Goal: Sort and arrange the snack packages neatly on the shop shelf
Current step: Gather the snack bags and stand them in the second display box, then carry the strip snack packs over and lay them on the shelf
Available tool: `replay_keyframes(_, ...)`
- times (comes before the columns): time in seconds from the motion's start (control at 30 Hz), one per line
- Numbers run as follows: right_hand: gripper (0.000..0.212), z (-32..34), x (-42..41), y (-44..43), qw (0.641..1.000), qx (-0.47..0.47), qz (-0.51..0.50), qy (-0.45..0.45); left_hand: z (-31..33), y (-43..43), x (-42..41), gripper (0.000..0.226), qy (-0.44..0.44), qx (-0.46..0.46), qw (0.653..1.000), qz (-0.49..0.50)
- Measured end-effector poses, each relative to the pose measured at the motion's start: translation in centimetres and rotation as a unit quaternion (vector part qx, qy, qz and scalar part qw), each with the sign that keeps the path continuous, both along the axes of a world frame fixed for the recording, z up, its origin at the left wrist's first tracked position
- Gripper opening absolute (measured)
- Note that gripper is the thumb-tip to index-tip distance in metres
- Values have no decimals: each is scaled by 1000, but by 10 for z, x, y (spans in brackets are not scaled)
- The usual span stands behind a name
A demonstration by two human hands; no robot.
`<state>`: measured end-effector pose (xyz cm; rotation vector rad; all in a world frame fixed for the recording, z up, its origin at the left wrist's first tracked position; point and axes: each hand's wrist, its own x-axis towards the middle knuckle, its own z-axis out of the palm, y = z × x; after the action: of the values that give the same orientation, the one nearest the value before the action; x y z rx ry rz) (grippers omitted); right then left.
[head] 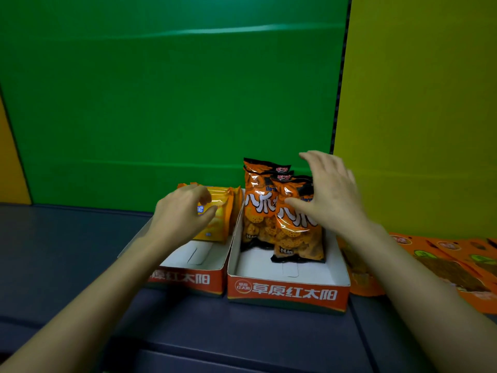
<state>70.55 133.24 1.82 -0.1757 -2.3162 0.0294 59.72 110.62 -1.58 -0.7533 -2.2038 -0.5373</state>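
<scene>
1. A dark blue shelf surface [67,265] runs across the foreground; both bare forearms reach forward over it from the near edge.
2. The right-hand display box [287,293], red-fronted with white characters and a white inside, sits on this surface and serves as the landmark. Its near half is bare cardboard.
3. Touching the landmark's left wall stands a second box [188,281] of the same print, set slightly farther back.
4. To the right of the landmark, flat orange pouches [441,265] lie overlapping on the surface, partly under the right forearm.
5. Inside the landmark, toward its back, orange-and-black snack bags [295,227] stand upright, one behind another; at least three tops show.
6. The right hand [330,195] is spread, fingers apart, palm against the upper right of the front bag; it grips nothing.
7. In the left box, toward the back, yellow-orange packets [223,211] stand in a tight row.
8. The left hand [183,211] pinches the front packet, thumb on its face and fingers over its top edge.
9. Behind the landmark rises a green back panel [161,90], with a yellow panel [419,103] to its right.
</scene>
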Motion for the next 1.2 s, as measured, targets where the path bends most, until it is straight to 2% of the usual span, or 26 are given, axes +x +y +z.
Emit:
replay_keyframes(0.07, 82, 8, -1, 1, 999, -13, -1, -31, -3, -8, 3, 19, -4, -3, 1000, 5)
replay_keyframes(0.17, 66, 12, -6, 2, 996, 9, 8, -84, -10, -22, 6, 20, -11, -19, 1000, 19)
replay_keyframes(0.3, 50, 13, -18, -23, 995, 15, 53, -83, -19, -53, 9, 32, -2, -61, 996, 58)
replay_keyframes(0.43, 46, 16, -33, -76, 988, 38, 111, -97, -18, -101, 18, 34, -13, -70, 992, 109)
replay_keyframes(0.57, 46, 17, -54, -148, 977, 60, 175, -107, -17, -173, 27, 26, -23, -64, 983, 170)
replay_keyframes(0.83, 44, 3, -84, -349, 938, 68, 318, -117, -18, -371, 63, 29, -36, -90, 945, 314)
replay_keyframes(0.97, 44, -8, -94, -445, 919, 58, 367, -132, -18, -459, 75, 28, -48, -94, 930, 351)
replay_keyframes(1.2, 43, -44, -120, -571, 901, 32, 393, -181, -36, -569, 66, 32, -54, -113, 921, 368)
